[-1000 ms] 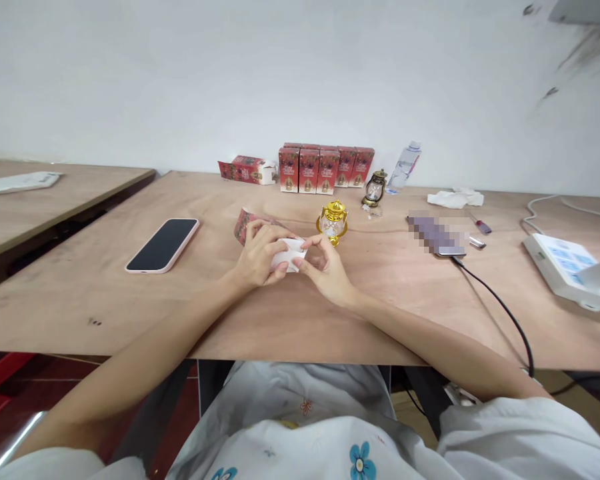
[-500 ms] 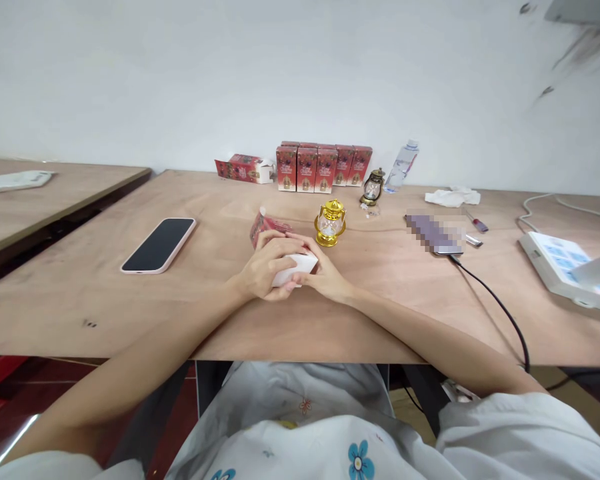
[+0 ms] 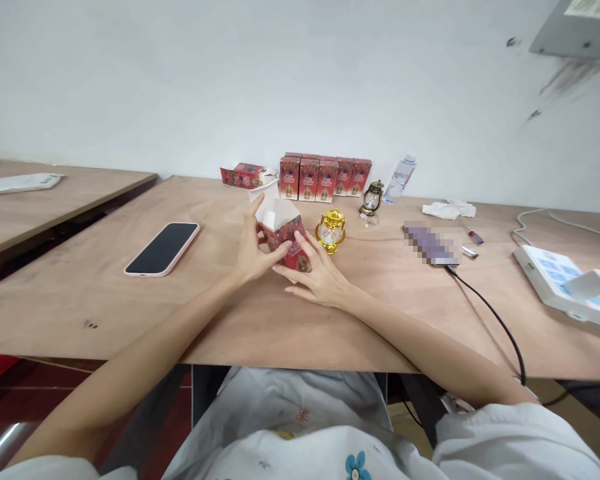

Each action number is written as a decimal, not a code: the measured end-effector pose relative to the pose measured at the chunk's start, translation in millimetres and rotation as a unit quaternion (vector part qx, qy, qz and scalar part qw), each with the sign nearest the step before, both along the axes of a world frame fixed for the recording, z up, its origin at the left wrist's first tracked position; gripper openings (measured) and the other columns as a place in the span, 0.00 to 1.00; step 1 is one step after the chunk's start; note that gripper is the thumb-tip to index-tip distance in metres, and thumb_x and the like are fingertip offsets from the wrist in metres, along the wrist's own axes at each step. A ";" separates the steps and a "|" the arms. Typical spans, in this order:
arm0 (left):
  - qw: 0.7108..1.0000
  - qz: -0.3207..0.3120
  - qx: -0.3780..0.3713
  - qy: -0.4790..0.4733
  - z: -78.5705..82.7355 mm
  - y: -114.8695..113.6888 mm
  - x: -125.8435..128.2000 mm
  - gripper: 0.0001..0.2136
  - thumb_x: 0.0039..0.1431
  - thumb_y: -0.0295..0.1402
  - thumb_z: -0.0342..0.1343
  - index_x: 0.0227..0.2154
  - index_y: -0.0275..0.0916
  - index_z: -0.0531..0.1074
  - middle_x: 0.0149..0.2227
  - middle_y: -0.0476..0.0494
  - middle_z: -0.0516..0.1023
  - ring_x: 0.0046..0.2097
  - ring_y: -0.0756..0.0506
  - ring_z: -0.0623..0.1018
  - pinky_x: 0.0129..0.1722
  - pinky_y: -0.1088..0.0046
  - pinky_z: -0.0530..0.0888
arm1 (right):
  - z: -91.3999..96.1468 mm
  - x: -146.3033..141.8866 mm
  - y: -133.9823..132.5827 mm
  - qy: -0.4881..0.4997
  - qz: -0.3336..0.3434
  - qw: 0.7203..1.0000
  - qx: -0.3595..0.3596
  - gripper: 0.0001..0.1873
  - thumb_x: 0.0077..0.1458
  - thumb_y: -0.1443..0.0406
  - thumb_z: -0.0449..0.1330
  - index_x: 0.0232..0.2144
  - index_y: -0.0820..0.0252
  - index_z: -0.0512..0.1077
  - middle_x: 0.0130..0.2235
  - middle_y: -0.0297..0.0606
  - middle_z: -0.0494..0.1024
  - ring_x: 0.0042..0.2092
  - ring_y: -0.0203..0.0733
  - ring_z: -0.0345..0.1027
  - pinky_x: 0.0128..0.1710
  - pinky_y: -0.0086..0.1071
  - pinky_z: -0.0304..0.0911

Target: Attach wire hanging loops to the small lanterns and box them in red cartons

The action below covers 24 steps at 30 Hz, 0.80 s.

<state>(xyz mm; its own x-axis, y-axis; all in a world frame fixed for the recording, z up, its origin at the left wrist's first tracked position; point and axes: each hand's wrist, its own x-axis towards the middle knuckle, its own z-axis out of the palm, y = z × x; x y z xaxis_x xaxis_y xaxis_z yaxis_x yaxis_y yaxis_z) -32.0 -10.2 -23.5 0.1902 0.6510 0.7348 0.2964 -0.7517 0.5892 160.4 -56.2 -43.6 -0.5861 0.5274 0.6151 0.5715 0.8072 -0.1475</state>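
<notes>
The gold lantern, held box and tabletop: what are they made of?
Lantern: perhaps shiny gold metal or coated plastic, around a see-through glass or plastic middle. Box: probably printed cardboard, given its thin white flaps. Tabletop: likely wood or veneer, dull, with wavy grain.

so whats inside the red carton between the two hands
White flaps show at the open end of the red carton. The flaps and printed walls hide the interior, so whether anything is in there can't be seen.
</notes>
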 end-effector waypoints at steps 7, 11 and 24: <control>0.988 -0.126 0.019 0.083 6.6 2.5 -3.5 0.34 0.47 0.35 0.66 0.55 0.49 0.54 0.46 0.44 0.70 0.40 0.46 0.76 0.38 0.61 0.79 | 5.5 0.5 -7.0 0.072 -0.100 0.992 0.028 0.28 0.58 0.52 0.56 0.59 0.52 0.64 0.65 0.43 0.62 0.68 0.58 0.47 0.67 0.64 0.35; 0.992 -0.115 -0.039 0.041 9.4 -0.4 -0.8 0.34 0.47 0.36 0.66 0.52 0.47 0.51 0.44 0.45 0.70 0.40 0.46 0.77 0.39 0.60 0.79 | 9.9 4.8 0.2 0.094 -0.158 0.982 0.038 0.30 0.59 0.53 0.55 0.61 0.54 0.61 0.65 0.42 0.63 0.67 0.60 0.49 0.67 0.63 0.31; 0.995 0.000 -0.091 -0.042 -8.1 23.6 -12.3 0.32 0.44 0.41 0.68 0.45 0.45 0.51 0.53 0.39 0.63 0.40 0.46 0.80 0.39 0.62 0.80 | 11.4 45.7 35.2 0.190 -0.223 0.954 0.062 0.31 0.61 0.53 0.52 0.63 0.56 0.55 0.62 0.50 0.59 0.65 0.56 0.51 0.63 0.56 0.49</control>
<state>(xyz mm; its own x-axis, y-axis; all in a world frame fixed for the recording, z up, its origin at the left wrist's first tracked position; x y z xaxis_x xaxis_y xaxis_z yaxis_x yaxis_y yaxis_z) -44.3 13.4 -31.6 0.1327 0.7742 0.6189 0.2402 -0.6309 0.7377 206.1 -21.0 -32.2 -0.0436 0.5820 0.8120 0.7862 0.5215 -0.3316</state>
